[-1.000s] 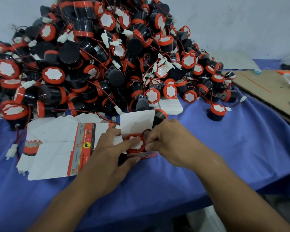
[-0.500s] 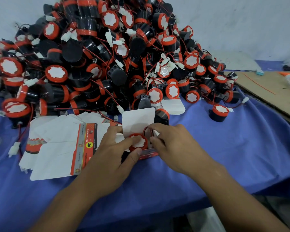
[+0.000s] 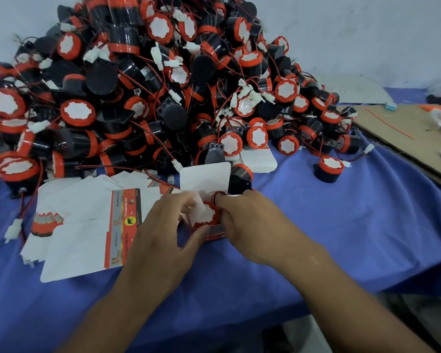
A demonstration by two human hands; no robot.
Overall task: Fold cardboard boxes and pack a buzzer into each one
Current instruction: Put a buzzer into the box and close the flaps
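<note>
Both bare forearms enter from the bottom edge and converge just below the centre of the frame. The left forearm (image 3: 107, 309) rises from lower left of centre, tilted up and to the right. The right forearm (image 3: 341, 296) runs in from the lower right corner, up and to the left. The left grip (image 3: 163, 233) lies back-up, thumb stretched right against the near side of the box (image 3: 214, 232), fingers bent forward and motion-blurred on its far side. The right grip (image 3: 247, 225) is also back-up, fingers curled onto the right rim of the buzzer (image 3: 209, 215); its thumb is hidden. The two sets of fingertips sit just beside each other.
</note>
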